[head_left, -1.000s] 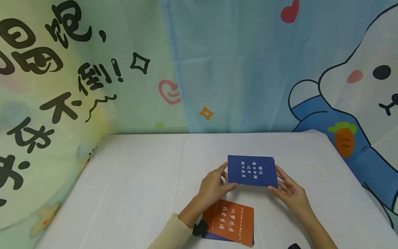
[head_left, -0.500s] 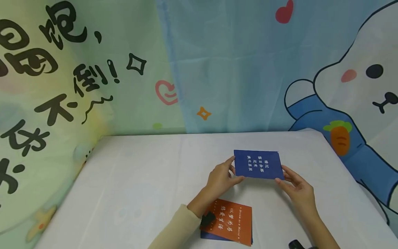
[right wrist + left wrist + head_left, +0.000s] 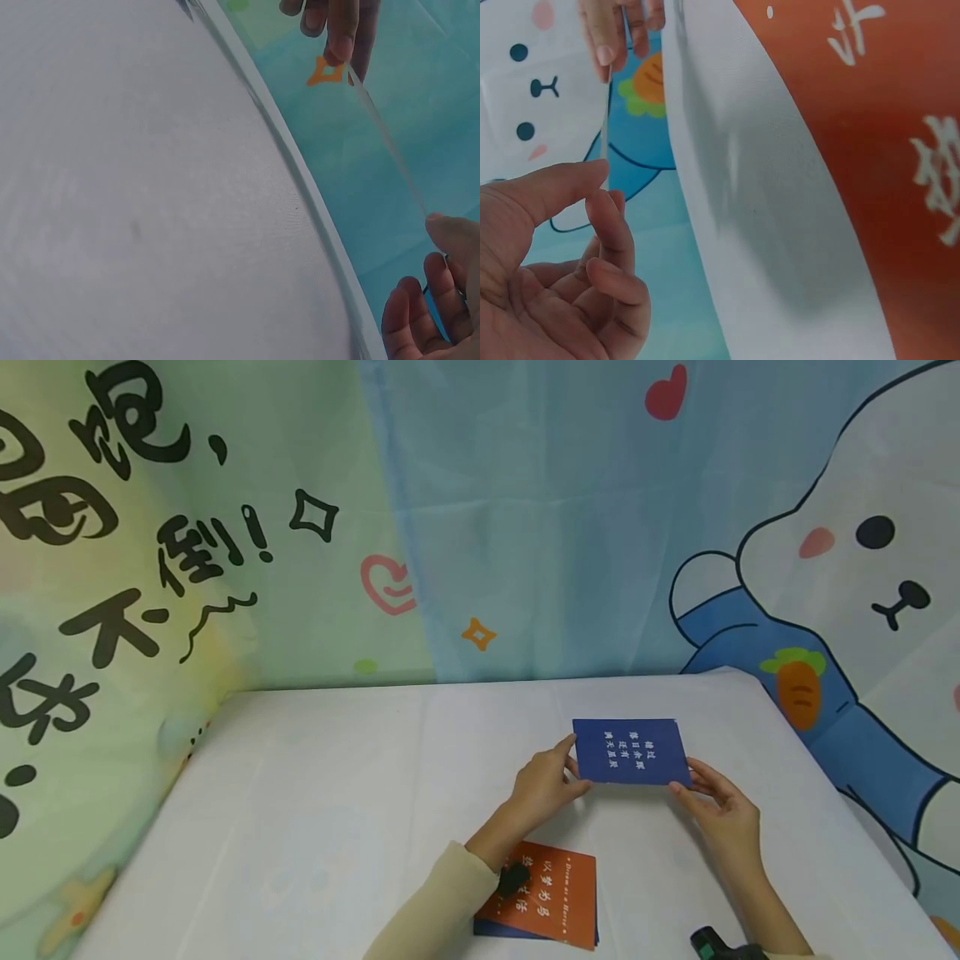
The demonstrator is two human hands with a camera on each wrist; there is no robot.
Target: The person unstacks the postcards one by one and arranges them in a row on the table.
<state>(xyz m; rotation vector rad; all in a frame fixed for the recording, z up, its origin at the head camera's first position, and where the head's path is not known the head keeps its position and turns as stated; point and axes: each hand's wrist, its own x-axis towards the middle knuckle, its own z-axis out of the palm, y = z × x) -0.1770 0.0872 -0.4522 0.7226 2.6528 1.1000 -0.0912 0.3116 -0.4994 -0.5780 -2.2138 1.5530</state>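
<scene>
1. Head view: the blue card (image 3: 632, 752) is pinched at both short edges, left hand (image 3: 546, 783) on one side, right hand (image 3: 718, 810) on the other, thumbs and fingertips curled onto it, just above the white counter (image 3: 337, 827).
2. Compared with a second ago, the card has drifted further from the person and sits a bit flatter, so it looks like it's being carried outward.
3. The orange card (image 3: 543, 893) near the left sleeve hasn't budged on its pile.
4. Wrist views show the card edge-on between fingertips.
</scene>
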